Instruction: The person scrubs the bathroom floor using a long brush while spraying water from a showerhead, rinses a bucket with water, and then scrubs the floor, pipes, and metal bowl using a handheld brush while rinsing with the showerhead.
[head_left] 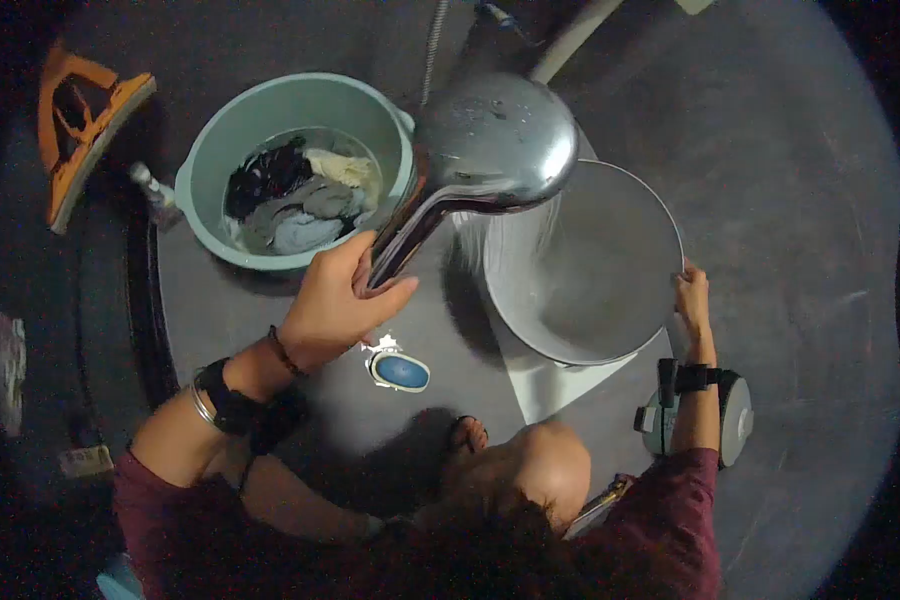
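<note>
Metal dipper (500, 140) sits in the left hand (335, 305), grip closed, the right hand (694, 297) clasping a basin (610, 260), one label (88, 461) illegible.

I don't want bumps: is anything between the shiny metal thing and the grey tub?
Nothing that I can see: the shiny metal thing, held in the left grip, covers part of the grey tub here.

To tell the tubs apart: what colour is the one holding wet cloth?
The tub is pale green; head view.
</note>
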The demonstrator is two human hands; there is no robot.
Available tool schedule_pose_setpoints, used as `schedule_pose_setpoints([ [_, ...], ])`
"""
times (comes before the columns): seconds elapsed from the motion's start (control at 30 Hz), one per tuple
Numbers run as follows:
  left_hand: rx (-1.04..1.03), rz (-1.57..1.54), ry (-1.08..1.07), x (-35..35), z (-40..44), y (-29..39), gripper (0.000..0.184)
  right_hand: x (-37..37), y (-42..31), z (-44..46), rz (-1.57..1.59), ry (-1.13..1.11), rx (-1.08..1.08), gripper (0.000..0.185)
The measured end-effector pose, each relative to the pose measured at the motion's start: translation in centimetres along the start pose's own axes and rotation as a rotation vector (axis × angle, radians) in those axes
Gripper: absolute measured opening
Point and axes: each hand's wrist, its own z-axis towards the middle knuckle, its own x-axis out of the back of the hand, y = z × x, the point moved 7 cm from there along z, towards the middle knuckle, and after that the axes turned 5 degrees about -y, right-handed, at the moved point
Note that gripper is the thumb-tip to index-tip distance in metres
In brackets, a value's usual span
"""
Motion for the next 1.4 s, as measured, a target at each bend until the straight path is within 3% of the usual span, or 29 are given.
schedule_pose_setpoints([
  [0.1, -0.051, -0.049, -0.016, -0.1, -0.1, 2.1, 0.021, 3.3, -7.7, -1.3, 0.035, -0.005, -0.039, 0.026],
  [0.23, -0.095, 0.002, -0.011, -0.4, -0.2, 3.6, 0.022, 6.7, -12.1, -1.7, 0.066, 0.059, -0.050, 0.026],
  [0.27, -0.097, 0.051, 0.015, -0.5, -0.3, 4.0, 0.023, 6.1, -12.3, -1.4, 0.145, -0.092, -0.085, 0.020],
  [0.4, -0.249, 0.217, 0.041, -0.3, -0.1, 5.6, 0.025, 5.9, -14.5, -2.1, 0.179, -0.206, -0.124, 0.017],
  [0.5, -0.268, 0.340, 0.083, -0.4, -0.4, 7.4, 0.027, 5.2, -13.0, -1.8, 0.235, -0.230, -0.205, 0.015],
  [0.63, -0.172, 0.315, 0.085, -0.4, 0.3, 7.8, 0.025, 3.7, -11.3, -0.8, 0.331, -0.306, -0.143, 0.016],
  [0.73, -0.155, 0.397, 0.076, -0.5, 1.1, 7.0, 0.024, 1.4, -10.2, -2.1, 0.429, -0.393, -0.264, 0.015],
  [0.83, -0.306, 0.475, 0.118, -0.6, 2.4, 7.8, 0.024, -0.8, -7.5, -1.6, 0.437, -0.455, -0.254, 0.017],
  [0.9, -0.260, 0.511, 0.160, -0.9, 4.3, 8.0, 0.025, -1.0, -8.4, -1.9, 0.505, -0.352, -0.324, 0.019],
  [0.97, -0.253, 0.513, 0.101, -2.2, 5.6, 10.1, 0.024, -2.1, -5.9, -1.4, 0.402, -0.397, -0.301, 0.021],
  [1.03, 0.087, 0.378, -0.003, -3.1, 7.2, 9.5, 0.024, -2.5, -4.7, -1.2, 0.362, -0.397, -0.270, 0.022],
  [1.2, 0.128, 0.702, -0.012, -5.2, 10.1, 11.0, 0.029, -1.4, -7.7, -1.7, 0.142, -0.383, -0.114, 0.020],
  [1.23, 0.150, 0.716, -0.026, -5.6, 10.5, 10.4, 0.029, -1.5, -7.8, -1.9, 0.157, -0.404, -0.129, 0.020],
  [1.3, -0.017, 0.884, 0.031, -6.1, 11.1, 9.6, 0.032, -1.5, -7.1, -1.7, 0.104, -0.380, -0.201, 0.021],
  [1.4, 0.091, 0.840, 0.066, -6.5, 10.8, 8.6, 0.031, -3.0, -5.2, -1.5, 0.150, -0.369, -0.243, 0.026],
])
